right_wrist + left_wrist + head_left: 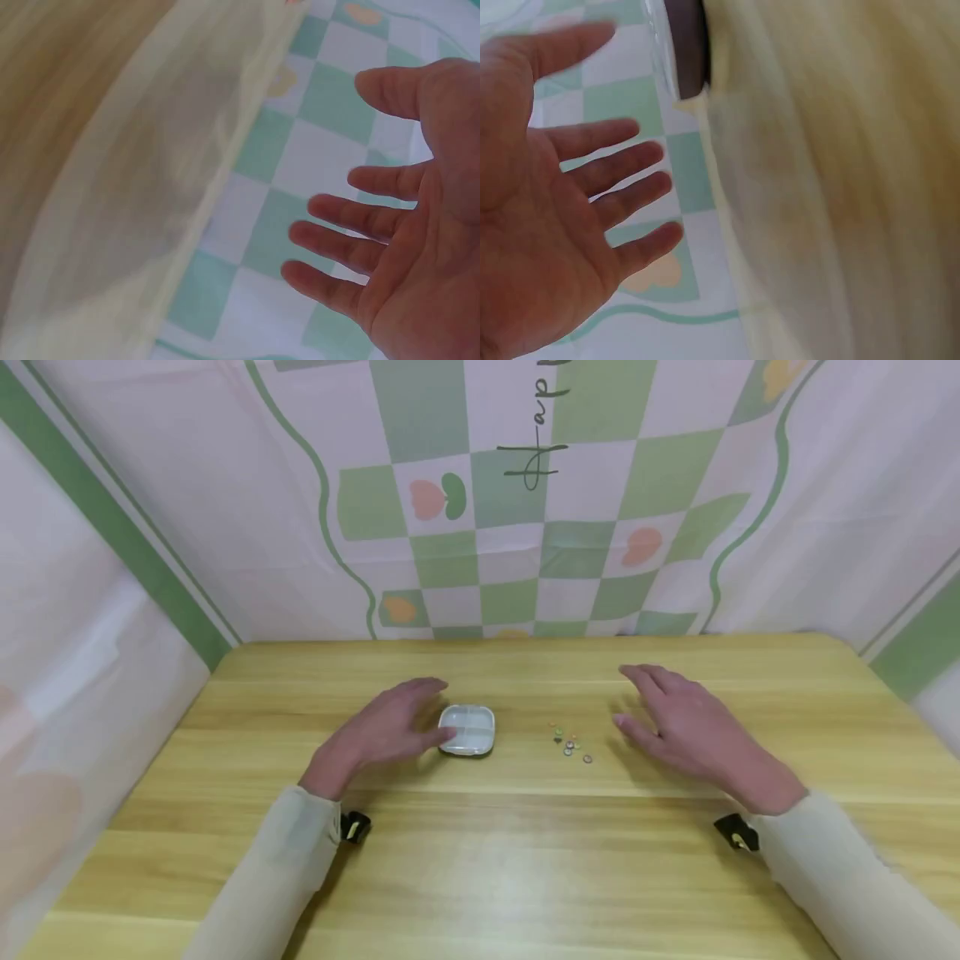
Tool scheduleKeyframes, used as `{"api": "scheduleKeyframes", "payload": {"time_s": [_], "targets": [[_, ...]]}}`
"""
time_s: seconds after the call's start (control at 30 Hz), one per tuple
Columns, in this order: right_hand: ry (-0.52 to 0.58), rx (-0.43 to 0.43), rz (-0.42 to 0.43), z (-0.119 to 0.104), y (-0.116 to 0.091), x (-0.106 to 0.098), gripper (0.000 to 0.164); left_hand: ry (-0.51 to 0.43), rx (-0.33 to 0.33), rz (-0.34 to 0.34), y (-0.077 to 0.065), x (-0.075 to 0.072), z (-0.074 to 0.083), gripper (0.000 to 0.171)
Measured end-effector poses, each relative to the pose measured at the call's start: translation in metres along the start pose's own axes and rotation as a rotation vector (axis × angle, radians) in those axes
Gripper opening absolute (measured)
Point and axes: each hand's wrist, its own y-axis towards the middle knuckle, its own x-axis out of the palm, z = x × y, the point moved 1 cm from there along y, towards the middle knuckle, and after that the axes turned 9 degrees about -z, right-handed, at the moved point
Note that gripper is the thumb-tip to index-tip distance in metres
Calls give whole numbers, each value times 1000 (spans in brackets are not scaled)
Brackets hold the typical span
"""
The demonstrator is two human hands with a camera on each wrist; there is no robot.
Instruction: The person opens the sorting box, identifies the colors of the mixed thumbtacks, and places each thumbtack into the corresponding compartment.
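A white and green checked cloth (510,485) hangs beyond my table (480,860), filling the view at 12 o'clock. The wooden table spreads below it. My pale sleeves come in from 7 and 5 o'clock. My right hand (686,727) hovers at 3 o'clock of the small pieces, fingers spread, holding nothing. My left hand (384,727) is at 9 o'clock of the divided case, likewise spread wide and holding nothing; from the head its thumb covers a bit of the near-left rim. The case (467,727) lies flat on the table, its dividers running 12 to 6 and 9 to 3; it is nearly square, so I cannot tell a long axis. The small pieces (570,745) are scattered at 3 o'clock from it, between case and right hand.
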Motion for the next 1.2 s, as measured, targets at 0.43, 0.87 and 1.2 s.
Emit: {"api": "scheduleKeyframes", "payload": {"time_s": [0.43, 0.87, 1.2], "targets": [[-12, -124, -29, -43, 20, -6, 44, -7, 9, -158, 8, 7, 10, 82], [10, -260, 48, -68, 26, -1, 32, 36, 0, -139, 9, 12, 21, 77], [26, -298, 50, -81, 24, 5, 33, 122, 40, -134, 11, 21, 39, 76]]}}
